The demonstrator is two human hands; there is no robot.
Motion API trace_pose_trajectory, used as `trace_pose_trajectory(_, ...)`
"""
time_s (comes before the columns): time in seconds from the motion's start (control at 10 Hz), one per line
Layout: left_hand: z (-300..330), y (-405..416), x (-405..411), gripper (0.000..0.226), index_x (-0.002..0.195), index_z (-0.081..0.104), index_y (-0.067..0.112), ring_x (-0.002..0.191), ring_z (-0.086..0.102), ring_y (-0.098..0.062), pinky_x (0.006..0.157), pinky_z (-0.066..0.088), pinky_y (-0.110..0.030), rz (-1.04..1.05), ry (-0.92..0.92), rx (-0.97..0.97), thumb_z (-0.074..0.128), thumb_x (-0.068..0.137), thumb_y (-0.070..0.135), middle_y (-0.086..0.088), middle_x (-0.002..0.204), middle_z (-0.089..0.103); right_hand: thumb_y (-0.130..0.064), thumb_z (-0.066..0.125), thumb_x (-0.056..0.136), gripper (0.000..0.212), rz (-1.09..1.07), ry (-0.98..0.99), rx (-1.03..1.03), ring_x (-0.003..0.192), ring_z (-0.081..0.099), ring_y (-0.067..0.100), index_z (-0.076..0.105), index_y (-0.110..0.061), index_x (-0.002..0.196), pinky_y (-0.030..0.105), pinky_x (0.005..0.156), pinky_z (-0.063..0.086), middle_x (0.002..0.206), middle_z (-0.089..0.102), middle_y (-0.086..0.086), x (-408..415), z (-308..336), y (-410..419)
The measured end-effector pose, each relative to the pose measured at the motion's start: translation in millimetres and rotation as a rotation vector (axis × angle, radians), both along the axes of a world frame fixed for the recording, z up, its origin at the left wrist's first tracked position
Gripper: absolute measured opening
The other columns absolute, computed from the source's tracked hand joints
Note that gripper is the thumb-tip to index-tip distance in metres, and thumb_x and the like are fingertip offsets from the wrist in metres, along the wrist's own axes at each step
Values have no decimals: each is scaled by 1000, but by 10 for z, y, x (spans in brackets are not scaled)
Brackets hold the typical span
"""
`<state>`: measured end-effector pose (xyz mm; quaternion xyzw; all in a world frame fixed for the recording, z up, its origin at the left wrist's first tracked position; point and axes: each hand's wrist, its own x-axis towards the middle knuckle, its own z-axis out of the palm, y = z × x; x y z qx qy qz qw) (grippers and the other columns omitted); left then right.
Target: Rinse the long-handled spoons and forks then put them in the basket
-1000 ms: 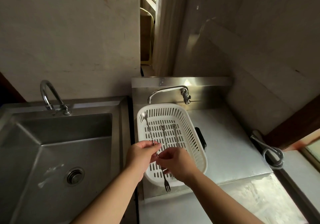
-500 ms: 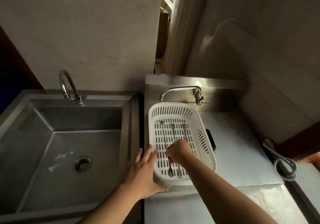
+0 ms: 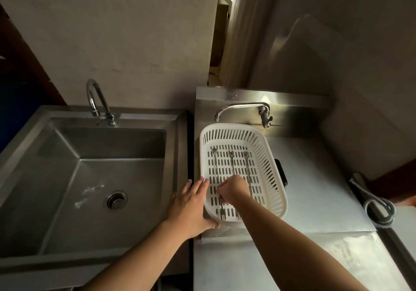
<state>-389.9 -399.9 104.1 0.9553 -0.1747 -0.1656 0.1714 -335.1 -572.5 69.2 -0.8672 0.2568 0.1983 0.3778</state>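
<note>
Our right hand (image 3: 233,188) is pinching the handle of a long-handled utensil (image 3: 218,179) inside the white basket (image 3: 267,155), while our left hand (image 3: 191,207) is lying flat, fingers straight, against the basket's near left rim.

From the head camera, we are seeing three long-handled pieces lying side by side on the slotted basket floor, their rounded ends pointing to the far wall; the left one is showing fork tines (image 3: 222,216) at its near end, and our curled right fingers are meeting its shaft about midway. The basket is sitting on the steel counter (image 3: 319,189) under a small wall tap (image 3: 242,110), with a dark object (image 3: 281,173) just beside its right wall. The sink (image 3: 96,178) with its curved faucet (image 3: 98,101) is lying to our left, and a coiled metal hose (image 3: 380,209) is resting at the far right.
</note>
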Motion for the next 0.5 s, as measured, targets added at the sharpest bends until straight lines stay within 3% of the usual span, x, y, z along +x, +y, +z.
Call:
trace_pose_trajectory(0.1,-26,-10,-2,127,161,3,26,157,7,-27,121,19,-58,3,0,-8,77,67,69,3,172,8,-12,68,90,20,-2,-15,-2,86,76,28,75,-3,106,41,78,65,101,78,17,-39,-19,-3)
trace_pose_trajectory(0.3,-32,-8,5,123,160,12,27,154,19,-27,118,28,-57,7,-12,-14,77,64,70,3,171,13,-22,78,90,12,27,-48,-45,72,75,14,70,-13,92,31,69,66,85,75,5,-115,-4,5)
trace_pose_trajectory(0.5,157,-18,-13,119,155,25,31,147,33,-22,113,37,-49,42,29,-50,70,58,82,7,166,27,-31,70,94,16,170,-136,-48,55,63,8,68,-16,100,23,47,55,81,71,-4,-250,290,-60)
